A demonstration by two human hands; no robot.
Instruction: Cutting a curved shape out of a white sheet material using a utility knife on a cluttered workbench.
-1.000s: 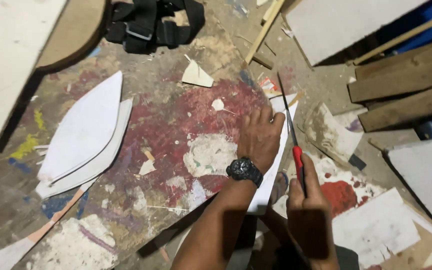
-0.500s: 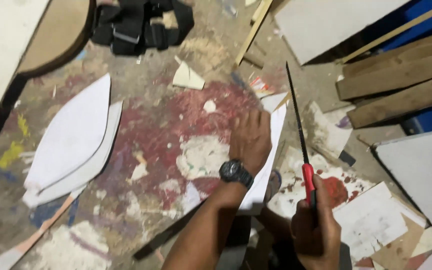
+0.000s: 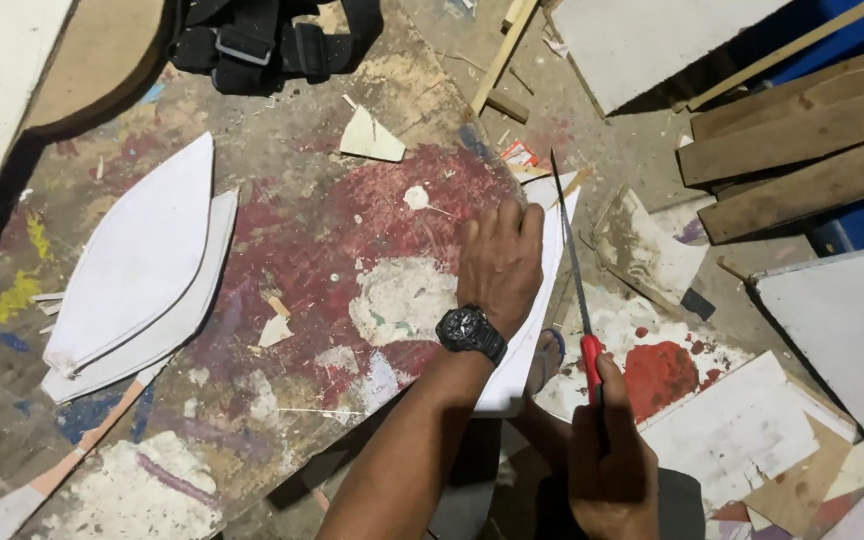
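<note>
My left hand [image 3: 500, 262], with a black watch on its wrist, presses flat on a long white board piece [image 3: 535, 300] at the right edge of a paint-stained worktable [image 3: 292, 240]. My right hand [image 3: 607, 450] grips the red handle of a thin-bladed saw [image 3: 574, 270]. The blade runs along the right edge of the white piece, its tip pointing away from me. Part of the white piece is hidden under my left hand.
Two stacked white pointed cut-outs [image 3: 137, 280] lie on the table's left. A black strap bundle [image 3: 267, 40] sits at the top. Wooden planks [image 3: 802, 140] and white board offcuts [image 3: 742, 430] lie on the floor to the right. A small white scrap [image 3: 372, 138] rests near the table's far edge.
The saw has been drawn back towards me along the white piece's edge, then held near the same line. My left hand stays pressed on the piece. The camera view has shifted slightly.
</note>
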